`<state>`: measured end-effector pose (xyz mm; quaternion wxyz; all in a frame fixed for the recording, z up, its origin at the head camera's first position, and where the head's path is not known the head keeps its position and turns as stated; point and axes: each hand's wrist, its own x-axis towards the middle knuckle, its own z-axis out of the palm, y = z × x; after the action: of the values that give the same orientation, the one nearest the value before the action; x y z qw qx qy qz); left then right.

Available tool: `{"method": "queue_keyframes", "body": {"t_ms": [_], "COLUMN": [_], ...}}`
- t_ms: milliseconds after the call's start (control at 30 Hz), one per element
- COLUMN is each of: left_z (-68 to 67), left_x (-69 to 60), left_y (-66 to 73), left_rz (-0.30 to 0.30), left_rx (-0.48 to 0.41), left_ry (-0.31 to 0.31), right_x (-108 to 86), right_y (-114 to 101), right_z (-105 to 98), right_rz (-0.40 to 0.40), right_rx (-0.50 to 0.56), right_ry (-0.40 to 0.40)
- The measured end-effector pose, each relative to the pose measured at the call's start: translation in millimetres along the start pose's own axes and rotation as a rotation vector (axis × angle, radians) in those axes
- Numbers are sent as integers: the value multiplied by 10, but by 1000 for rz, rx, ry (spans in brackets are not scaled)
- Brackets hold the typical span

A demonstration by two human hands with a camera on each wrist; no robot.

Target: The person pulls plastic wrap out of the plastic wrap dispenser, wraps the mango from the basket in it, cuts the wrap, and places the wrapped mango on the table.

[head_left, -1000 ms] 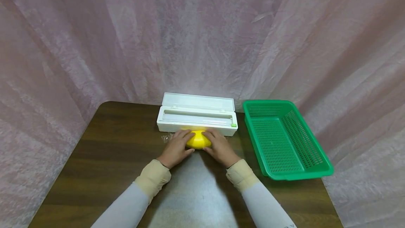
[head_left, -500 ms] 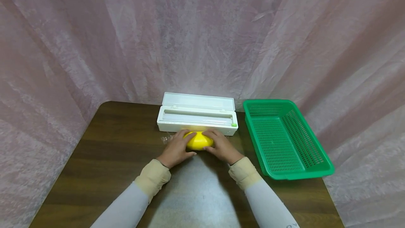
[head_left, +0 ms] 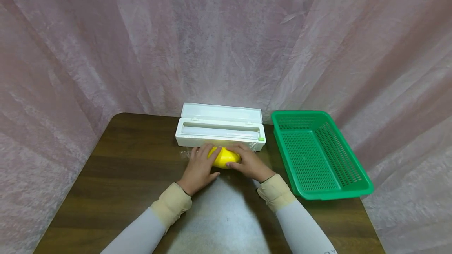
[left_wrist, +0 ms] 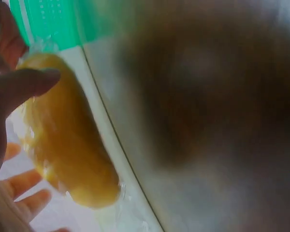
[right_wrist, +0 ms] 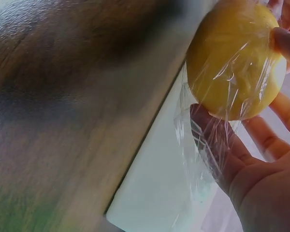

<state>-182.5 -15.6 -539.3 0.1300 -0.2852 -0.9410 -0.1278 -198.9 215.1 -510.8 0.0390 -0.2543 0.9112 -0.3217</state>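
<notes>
A smooth yellow oblong fruit (head_left: 224, 158) sits just in front of the white cling film dispenser (head_left: 219, 143). Clear cling film (right_wrist: 232, 72) covers it, with creased film trailing at both ends. My left hand (head_left: 198, 167) lies at the fruit's left end. Its fingers are spread and fairly straight, one resting on the fruit, and its thumb sticks out on the near side. My right hand (head_left: 250, 164) holds the right end between thumb and fingers, with film over the thumb. Film hides some fingertips in the right wrist view.
The dispenser's lid (head_left: 221, 111) stands raised at the back, against the pink curtain (head_left: 226, 42). A green plastic basket (head_left: 333, 195) is to the right on the dark wooden table (head_left: 106, 191). A small green slider (head_left: 261, 138) marks the dispenser's right end.
The fruit has shifted slightly to the right and nearer, and my right hand has moved with it. My left fingers have straightened and spread over the fruit's left end.
</notes>
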Motion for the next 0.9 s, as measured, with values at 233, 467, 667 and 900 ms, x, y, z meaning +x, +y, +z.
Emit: {"method": "queue_keyframes", "body": {"t_ms": [233,467,667,900], "left_z": [14,51,84,73], "left_x": [-38,27,93,162], "left_y": [81,40,-21,-68], "left_rz": [13,18,35,69], "left_rx": [44,41,54,7], "left_ry": [44,27,32,42], "right_x": [-4,13,25,32], "right_y": [-45,-25,-22,-22], "right_z": [-99,-155,-192,-219], "right_rz": [75,78,72,65], "right_rx": [102,212,256,263], "right_ry": [-35,-56,-73,-89]}}
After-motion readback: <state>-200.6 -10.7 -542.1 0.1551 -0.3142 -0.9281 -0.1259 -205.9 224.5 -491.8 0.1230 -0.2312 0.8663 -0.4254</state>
